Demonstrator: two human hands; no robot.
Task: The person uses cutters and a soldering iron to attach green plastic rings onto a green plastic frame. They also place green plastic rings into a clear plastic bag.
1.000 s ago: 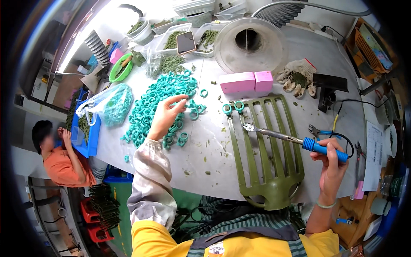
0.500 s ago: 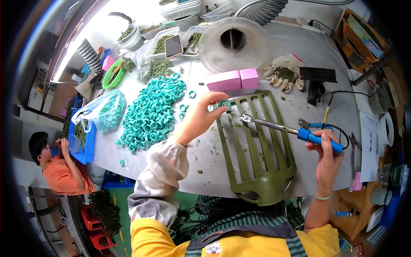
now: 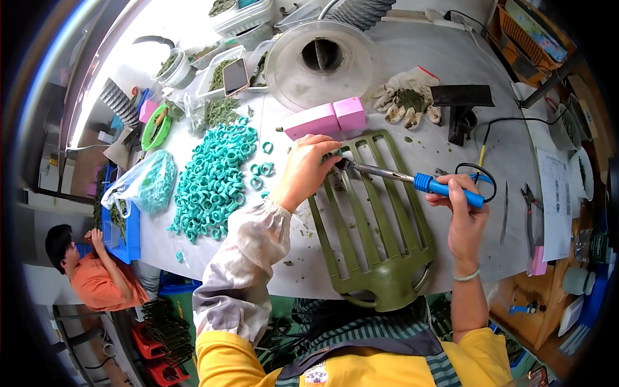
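Observation:
My left hand (image 3: pixel 302 169) pinches a small teal ring (image 3: pixel 338 153) between thumb and fingers, above the upper end of an olive-green slotted plastic piece (image 3: pixel 382 284). The fingers hide much of the ring. My right hand (image 3: pixel 465 226) is closed round the blue handle of a soldering iron (image 3: pixel 429 186). Its dark tip meets the ring at my left fingertips; whether they touch I cannot tell. The slotted piece, shaped like a rake head, lies on the table below both hands. A big heap of teal rings (image 3: pixel 209 180) lies to the left, several loose ones beside it.
Pink blocks (image 3: pixel 317 121) and an exhaust hood (image 3: pixel 284 61) stand behind my hands. A stained glove (image 3: pixel 412 103), a black stand (image 3: pixel 459 119) and pliers (image 3: pixel 530 213) lie to the right. At the left are a bag of rings (image 3: pixel 155 184) and a co-worker in orange (image 3: pixel 106 280).
The soldering iron has moved left, bringing its tip up to the ring at my left fingers. The view has shifted slightly, and the left hand still pinches the ring.

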